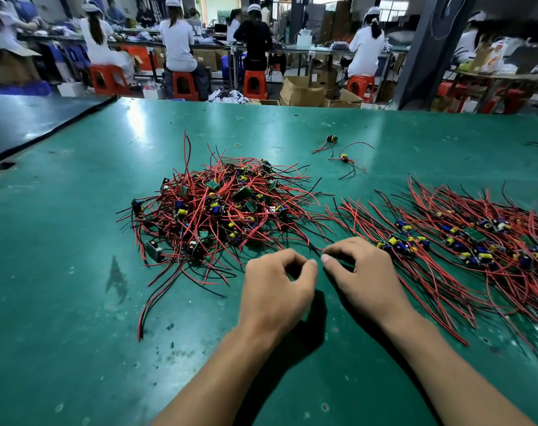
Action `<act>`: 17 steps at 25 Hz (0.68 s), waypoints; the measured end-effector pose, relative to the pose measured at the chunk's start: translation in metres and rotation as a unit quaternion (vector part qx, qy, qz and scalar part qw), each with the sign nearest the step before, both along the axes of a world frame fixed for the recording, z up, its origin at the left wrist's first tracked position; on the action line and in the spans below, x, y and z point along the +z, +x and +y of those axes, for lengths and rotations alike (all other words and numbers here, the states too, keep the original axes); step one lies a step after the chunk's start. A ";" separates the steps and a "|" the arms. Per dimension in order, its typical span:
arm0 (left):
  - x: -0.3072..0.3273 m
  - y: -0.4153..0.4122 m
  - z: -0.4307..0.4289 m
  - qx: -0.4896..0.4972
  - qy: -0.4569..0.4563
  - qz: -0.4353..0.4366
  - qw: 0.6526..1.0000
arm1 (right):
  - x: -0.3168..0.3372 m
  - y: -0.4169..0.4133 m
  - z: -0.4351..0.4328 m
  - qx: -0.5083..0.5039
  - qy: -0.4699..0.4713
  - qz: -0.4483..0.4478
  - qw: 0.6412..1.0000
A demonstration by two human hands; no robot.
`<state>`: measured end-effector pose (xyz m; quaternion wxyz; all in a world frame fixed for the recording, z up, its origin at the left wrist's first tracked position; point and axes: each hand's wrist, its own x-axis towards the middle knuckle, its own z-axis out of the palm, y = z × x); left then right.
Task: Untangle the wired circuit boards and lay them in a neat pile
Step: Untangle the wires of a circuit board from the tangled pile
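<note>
Left hand (277, 287): back up, fingers curled loosely inward, thumb tip near the forefinger tip; narrow gap; whether a wire sits in the pinch cannot be told.
Right hand (361, 272): back up, fingers curled down onto the mat, thumb pointing toward the left hand; fingertips at the near edge of the sorted row's wires; a grip on any wire cannot be confirmed.
Spacing of hands: thumbs just beside each other, not touching.
Tangled heap (221, 210): wired circuit boards in a mound, red and black leads sticking out all round; left of centre on the mat, beyond the left hand.
Sorted row (452, 241): boards laid side by side, leads running parallel toward the near edge; right of the heap, extending to the right border.
Stray boards (343, 156): two wired pieces, apart from both groups, further back.
Green mat (77, 272): covers the table, scuffed and spotted.
Background: seated workers (178, 44) on orange stools (255, 84).
</note>
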<state>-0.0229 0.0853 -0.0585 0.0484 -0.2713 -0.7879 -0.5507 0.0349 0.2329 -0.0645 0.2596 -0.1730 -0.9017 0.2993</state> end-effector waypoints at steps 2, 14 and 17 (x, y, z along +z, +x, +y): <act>0.000 0.012 0.003 -0.045 -0.001 0.045 0.998 | 0.002 0.003 -0.001 0.019 -0.009 -0.018 1.000; 0.005 0.041 0.010 -0.210 -0.011 0.173 0.962 | 0.013 0.002 -0.004 0.063 -0.049 -0.079 0.994; 0.006 0.041 0.009 -0.187 0.016 0.135 0.973 | 0.011 0.015 -0.003 0.080 -0.081 -0.016 0.993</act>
